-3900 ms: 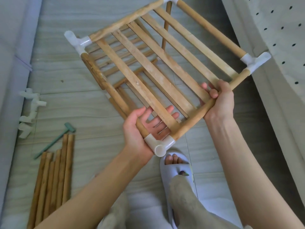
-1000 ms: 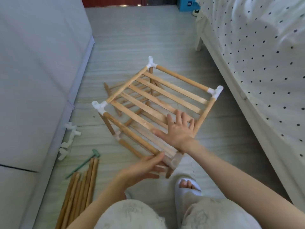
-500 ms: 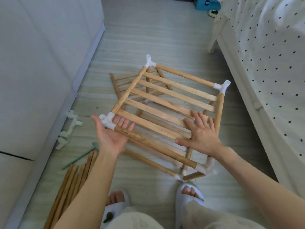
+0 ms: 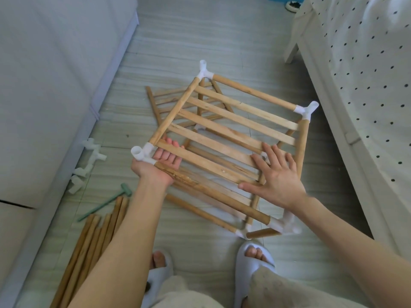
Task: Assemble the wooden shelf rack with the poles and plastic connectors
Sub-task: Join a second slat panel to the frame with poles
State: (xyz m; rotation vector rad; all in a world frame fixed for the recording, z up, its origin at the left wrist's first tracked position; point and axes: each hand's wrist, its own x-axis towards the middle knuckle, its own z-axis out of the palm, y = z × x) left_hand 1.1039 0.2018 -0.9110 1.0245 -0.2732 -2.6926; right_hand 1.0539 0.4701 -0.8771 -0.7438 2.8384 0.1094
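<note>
Head view: half-built shelf rack (image 4: pixel 224 138) tilted off the floor beside the bed (image 4: pixel 367 70).
Left hand (image 4: pixel 159 163) cups its near-left connector (image 4: pixel 142 153) from beneath; right hand (image 4: pixel 278 176) lies flat, fingers spread, on the slats. Probably light but wobbly at push-fit joints; best supported at corners.

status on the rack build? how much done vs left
Done: the rack has a slatted top tier with white corner connectors on all four corners, standing on poles above a lower tier. In hand: left hand supports the near-left corner from below, right hand lies flat on the slats. Left: spare poles and loose connectors lie on the floor beside a green mallet, suggesting more tiers.
</note>
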